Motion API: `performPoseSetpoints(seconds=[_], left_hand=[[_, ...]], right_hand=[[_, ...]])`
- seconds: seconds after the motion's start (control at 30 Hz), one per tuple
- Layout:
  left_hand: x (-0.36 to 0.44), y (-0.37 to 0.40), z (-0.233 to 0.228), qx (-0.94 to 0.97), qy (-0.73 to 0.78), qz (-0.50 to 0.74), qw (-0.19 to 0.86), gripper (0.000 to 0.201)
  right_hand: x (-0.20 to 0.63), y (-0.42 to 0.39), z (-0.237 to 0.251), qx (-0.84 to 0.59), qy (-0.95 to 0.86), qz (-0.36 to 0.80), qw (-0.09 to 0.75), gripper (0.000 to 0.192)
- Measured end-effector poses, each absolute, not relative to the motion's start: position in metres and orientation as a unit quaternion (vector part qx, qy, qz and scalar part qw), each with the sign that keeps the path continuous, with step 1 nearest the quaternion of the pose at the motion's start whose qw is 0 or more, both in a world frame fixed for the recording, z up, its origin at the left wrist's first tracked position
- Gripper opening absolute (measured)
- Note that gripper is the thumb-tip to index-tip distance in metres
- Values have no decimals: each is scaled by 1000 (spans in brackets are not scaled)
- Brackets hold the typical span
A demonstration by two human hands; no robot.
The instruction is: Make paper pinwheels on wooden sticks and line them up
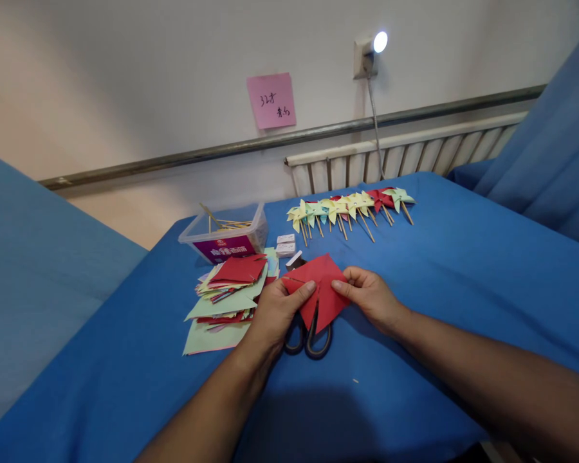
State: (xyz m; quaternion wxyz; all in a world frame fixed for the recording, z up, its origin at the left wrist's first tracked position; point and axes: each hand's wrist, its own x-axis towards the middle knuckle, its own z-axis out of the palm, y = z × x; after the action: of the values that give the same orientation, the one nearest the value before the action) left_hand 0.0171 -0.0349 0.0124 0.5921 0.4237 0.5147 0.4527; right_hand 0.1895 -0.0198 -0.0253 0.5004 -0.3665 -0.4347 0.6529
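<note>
A square of red paper (327, 270) with slits cut in from its corners is held up between my two hands. My left hand (280, 308) pinches its left side, thumb on top, close to the centre. On the right side, my right hand (369, 296) grips the paper between thumb and fingers. Beneath the paper lies a pair of scissors (319, 354); the dark handles show and the blades are hidden. A stack of cut coloured paper (222, 334) sits just left of my left hand, red, yellow and pale green sheets among it.
A clear plastic box (259, 235) of wooden sticks stands at the back left. Beside it are small white boxes (285, 245). Several paper pinwheels (338, 207) on sticks lie in a row along the back of the blue-covered table (463, 276), near the radiator (367, 165).
</note>
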Motion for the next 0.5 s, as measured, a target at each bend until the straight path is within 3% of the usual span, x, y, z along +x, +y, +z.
performPoseSetpoints(seconds=[0.5], left_hand=[[23,-36,17,353,458,466,669,29]], right_hand=[[191,-17,-30,-363,-465,640,492,40]])
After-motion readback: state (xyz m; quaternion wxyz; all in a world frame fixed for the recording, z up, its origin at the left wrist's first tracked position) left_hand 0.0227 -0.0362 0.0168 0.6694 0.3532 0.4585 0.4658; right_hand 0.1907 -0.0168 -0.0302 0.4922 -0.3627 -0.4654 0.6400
